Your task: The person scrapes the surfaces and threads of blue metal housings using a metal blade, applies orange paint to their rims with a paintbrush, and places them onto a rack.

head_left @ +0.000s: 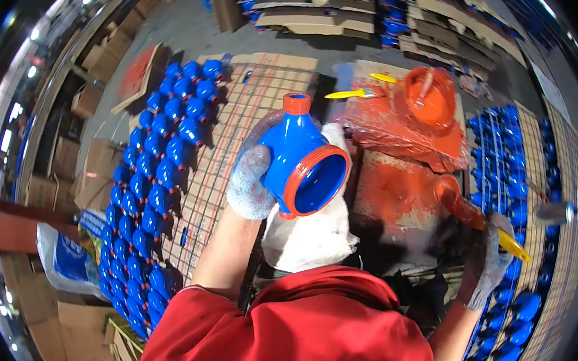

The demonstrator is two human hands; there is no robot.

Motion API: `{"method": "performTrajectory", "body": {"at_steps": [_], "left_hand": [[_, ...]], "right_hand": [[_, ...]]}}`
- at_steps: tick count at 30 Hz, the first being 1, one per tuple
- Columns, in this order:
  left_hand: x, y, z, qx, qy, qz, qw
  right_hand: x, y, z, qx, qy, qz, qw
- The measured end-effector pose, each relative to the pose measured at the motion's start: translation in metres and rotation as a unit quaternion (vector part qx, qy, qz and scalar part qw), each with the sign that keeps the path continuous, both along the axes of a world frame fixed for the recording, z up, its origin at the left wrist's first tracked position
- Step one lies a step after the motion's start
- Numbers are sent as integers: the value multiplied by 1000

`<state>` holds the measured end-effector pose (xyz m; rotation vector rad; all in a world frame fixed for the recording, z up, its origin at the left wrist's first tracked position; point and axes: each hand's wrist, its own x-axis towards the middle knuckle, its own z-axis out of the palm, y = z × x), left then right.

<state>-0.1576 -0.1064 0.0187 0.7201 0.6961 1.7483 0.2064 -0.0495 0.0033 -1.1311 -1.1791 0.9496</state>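
Red garment [316,329]: nearest the camera; collar and sleeves of the wearer, with a white cloth [305,245] just beyond the collar.
Blue fitting [281,152]: held up before the body, partly over the white cloth; narrow neck upward, large mouth turned right and toward the camera.
Red ends: mouth rim and neck end covered in red; a small red end shows underneath. The surface behind the glove is hidden.
Left hand [253,177]: gloved, gripping the blue fitting by its left side.
Right hand [489,259]: gloved, closed around the yellow handle of a paint brush [468,213]; the red-coated head points up and left, apart from the fitting.
Paint container [406,115]: on a red-smeared support beyond the hands; a second brush [349,94] lies to its left.
Left table [215,152]: wire mesh over cardboard, carrying rows of blue pieces [158,161].
Step in hand: judged to be coating or checking the ends, between strokes; the brush touches no part of the fitting.
Next move: any further stroke calls for a steady left grip and bristles kept to the rim; any release calls for keeping the red ends untouched.
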Motion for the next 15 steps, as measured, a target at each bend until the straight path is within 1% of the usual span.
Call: {"method": "performTrajectory", "body": {"at_steps": [1,2,3,5,6,7,8,9,11,12,13,14,15], "left_hand": [[-9,-5,-1,19,39,33,999],[-19,-8,-6,21,63,70,995],[-29,-14,-10,18,61,87,994],[-51,-29,-18,8,93,104,990],[-65,-37,-32,12,82,108,991],[-69,-45,-44,0,18,132,991],[-76,-57,-55,-82,-67,159,982],[-83,-71,-65,-158,-156,184,958],[-91,-104,-80,-172,-91,189,962],[-94,-123,-88,-231,-65,216,946],[-100,-142,-103,-238,-11,264,935],[-107,-159,-118,-336,117,303,884],[-114,-175,-133,-425,241,329,808]], "right_hand": [[-9,3,0,19,16,-6,1000],[-4,10,-9,-24,49,-8,998],[-3,15,-14,-23,51,7,998],[-8,23,-15,-21,13,13,1000],[-10,28,-22,-30,62,-1,998],[-9,32,-21,-25,14,16,999],[-6,41,-28,-26,-6,-6,1000],[-6,49,-35,-26,-25,-29,999],[-10,57,-32,-58,-61,-2,996],[-12,63,-35,-40,-65,15,997],[-1,72,-41,-27,-135,41,990],[-7,74,-43,-42,-102,48,993],[-14,74,-42,-56,-68,50,995]]}}
